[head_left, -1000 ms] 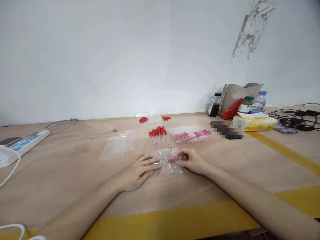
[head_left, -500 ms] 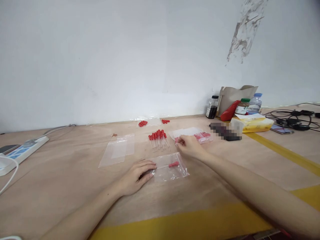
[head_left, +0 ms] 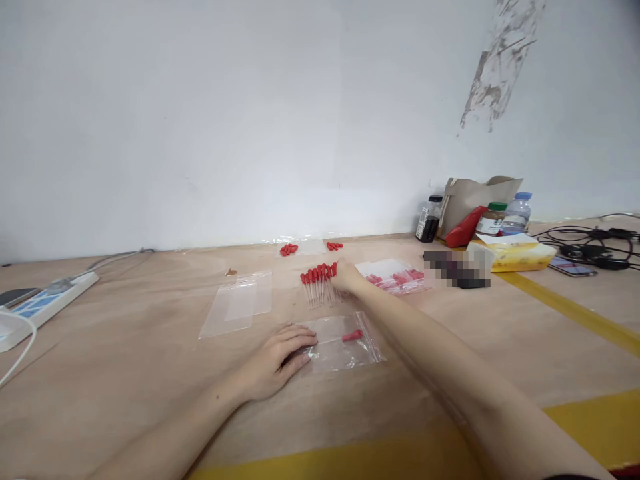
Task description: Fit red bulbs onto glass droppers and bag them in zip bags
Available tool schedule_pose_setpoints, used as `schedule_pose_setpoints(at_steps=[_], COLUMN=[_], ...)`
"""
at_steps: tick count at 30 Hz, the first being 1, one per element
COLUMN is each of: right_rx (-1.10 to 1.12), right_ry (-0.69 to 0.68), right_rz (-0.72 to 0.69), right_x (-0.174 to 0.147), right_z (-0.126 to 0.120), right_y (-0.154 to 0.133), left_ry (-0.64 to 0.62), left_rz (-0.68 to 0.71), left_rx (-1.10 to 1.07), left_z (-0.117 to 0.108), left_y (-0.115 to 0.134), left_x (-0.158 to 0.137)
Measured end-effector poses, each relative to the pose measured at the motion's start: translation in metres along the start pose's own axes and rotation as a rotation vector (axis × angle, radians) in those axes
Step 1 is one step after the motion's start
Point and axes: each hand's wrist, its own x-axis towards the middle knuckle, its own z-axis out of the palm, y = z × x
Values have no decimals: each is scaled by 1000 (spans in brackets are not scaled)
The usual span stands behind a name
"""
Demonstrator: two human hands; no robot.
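Observation:
A clear zip bag lies flat in front of me. Inside it is one dropper with a red rubber bulb and a thin clear tube. My left hand rests on the bag's left end, fingers stretched out and thumb apart. Beyond the bag, several red-bulbed droppers lie side by side, bulbs facing away from me. My right hand is at the right end of this row, its fingers hidden behind the hand. To its right is a pile of bagged droppers.
Flat clear bags lie at left. Loose red bulbs sit near the wall. On the right are a dark bottle, a grey bag, a yellow tissue pack, a phone and black cables. A power strip is at far left.
My right hand has moved left and away from me, from the bagged pile to the row of droppers. My left hand stays on the bag. The view has shifted slightly.

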Motion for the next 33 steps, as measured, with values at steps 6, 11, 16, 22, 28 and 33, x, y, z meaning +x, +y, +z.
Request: schedule_pose_setpoints(at_steps=[6, 11, 16, 22, 28, 33], right_rx=[85, 433, 839, 1141, 1166, 1256], right_ry=[59, 147, 219, 322, 261, 220], right_rz=[18, -57, 9, 117, 146, 197], right_x=[-4, -40, -90, -106, -111, -116], right_z=[-13, -39, -46, -35, -26, -20], right_y=[8, 30, 71, 90, 83, 73], left_ry=[19, 24, -8, -8, 3, 11], left_rz=[11, -14, -30, -26, -17, -9], left_rx=[-5, 15, 11, 15, 15, -3], left_z=[1, 1, -2, -2, 0, 1], left_y=[-2, -2, -1, -1, -2, -5], left_x=[0, -2, -1, -1, -1, -1])
